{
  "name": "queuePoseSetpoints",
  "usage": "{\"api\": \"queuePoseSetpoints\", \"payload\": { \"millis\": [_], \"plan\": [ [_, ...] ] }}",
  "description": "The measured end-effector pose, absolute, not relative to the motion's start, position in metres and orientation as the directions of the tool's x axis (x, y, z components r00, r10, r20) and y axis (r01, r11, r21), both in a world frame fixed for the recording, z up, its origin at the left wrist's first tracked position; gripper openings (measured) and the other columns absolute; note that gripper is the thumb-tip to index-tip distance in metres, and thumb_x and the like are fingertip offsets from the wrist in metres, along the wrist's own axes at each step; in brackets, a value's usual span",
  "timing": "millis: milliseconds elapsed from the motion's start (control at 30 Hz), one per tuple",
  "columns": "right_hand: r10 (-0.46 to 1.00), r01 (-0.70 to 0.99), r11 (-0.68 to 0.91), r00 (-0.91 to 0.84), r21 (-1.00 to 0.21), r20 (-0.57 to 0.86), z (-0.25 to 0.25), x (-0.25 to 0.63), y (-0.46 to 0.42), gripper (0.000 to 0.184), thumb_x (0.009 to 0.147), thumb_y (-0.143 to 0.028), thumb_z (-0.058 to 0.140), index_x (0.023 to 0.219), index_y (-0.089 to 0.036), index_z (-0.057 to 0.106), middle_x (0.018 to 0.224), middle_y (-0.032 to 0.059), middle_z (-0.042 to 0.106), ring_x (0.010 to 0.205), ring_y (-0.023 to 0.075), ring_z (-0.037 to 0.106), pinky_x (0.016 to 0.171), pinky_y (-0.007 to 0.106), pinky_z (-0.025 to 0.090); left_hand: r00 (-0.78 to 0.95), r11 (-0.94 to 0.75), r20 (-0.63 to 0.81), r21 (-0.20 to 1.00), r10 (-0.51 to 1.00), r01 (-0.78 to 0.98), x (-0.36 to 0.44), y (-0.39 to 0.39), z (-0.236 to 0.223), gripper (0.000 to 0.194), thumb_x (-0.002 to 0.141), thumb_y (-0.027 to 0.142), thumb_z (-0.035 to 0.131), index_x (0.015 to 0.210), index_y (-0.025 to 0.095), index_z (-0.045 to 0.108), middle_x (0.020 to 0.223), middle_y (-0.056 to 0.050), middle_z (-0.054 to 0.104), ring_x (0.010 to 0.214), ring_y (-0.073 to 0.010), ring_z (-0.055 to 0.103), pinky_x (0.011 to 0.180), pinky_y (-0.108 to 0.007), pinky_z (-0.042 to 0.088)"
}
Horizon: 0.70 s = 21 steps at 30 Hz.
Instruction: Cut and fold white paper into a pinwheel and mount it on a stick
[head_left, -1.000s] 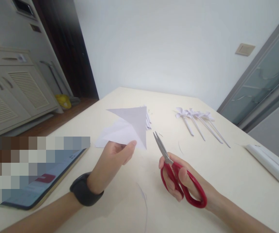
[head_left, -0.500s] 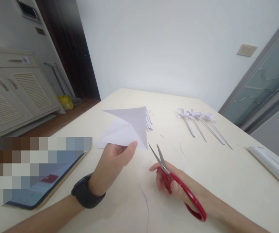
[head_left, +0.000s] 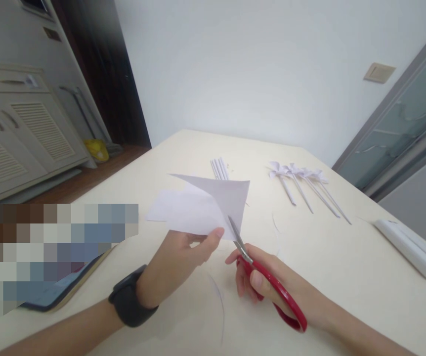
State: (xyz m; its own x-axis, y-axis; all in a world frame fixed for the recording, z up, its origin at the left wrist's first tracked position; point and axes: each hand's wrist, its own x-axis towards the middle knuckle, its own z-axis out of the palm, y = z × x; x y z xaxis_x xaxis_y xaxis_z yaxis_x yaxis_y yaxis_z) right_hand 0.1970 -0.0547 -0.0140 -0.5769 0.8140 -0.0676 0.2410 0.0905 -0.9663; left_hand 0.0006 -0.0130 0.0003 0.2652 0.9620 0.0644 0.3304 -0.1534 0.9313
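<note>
My left hand [head_left: 183, 252] pinches the near edge of a folded white paper triangle [head_left: 213, 205] and holds it up over the cream table [head_left: 346, 267]. A black watch sits on that wrist. My right hand [head_left: 263, 279] grips red-handled scissors [head_left: 268, 284]. Their steel blades point up and away, and the tips meet the paper's lower right edge, just right of my left thumb.
A tablet [head_left: 55, 291], partly blurred out, lies at the left front. Several white paper pinwheels on sticks [head_left: 302, 185] lie at the back right, rolled paper sticks [head_left: 219, 168] behind the sheet. A white bar-shaped object [head_left: 413, 249] is at the right edge. Thin paper slivers [head_left: 220, 301] lie near my hands.
The scissors moved left and their blades reached the paper's edge. My left hand shifted the paper slightly right and turned it, uncovering the rolled sticks behind.
</note>
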Motion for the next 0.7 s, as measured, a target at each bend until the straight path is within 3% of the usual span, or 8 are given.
{"api": "queuePoseSetpoints", "payload": {
  "millis": [333,700],
  "plan": [
    [0.781,0.080,0.038,-0.625,-0.996,-0.020,-0.021,0.193,-0.052,0.040,0.090,-0.051,0.029,0.104,-0.017,0.044,0.074,0.0038,0.054,0.056,0.0092,0.044,0.055,0.025,0.039,0.348,-0.137,0.046,0.961,0.937,0.242,0.000,-0.009,0.000,0.042,0.084,0.031,0.045,0.045,0.019,0.032,0.045,0.007,0.032,0.044,-0.0091,0.033,0.049,-0.024,0.031],
    [0.787,0.031,0.013,-0.617,-0.999,-0.009,-0.024,0.191,-0.054,0.038,0.091,-0.049,0.029,0.104,-0.016,0.043,0.067,0.0015,0.052,0.052,0.0089,0.045,0.053,0.024,0.040,0.347,-0.129,0.008,0.936,0.938,0.327,0.000,-0.010,0.001,0.042,0.084,0.035,0.041,0.046,0.020,0.029,0.046,0.006,0.032,0.047,-0.0110,0.034,0.054,-0.025,0.034]
  ]
}}
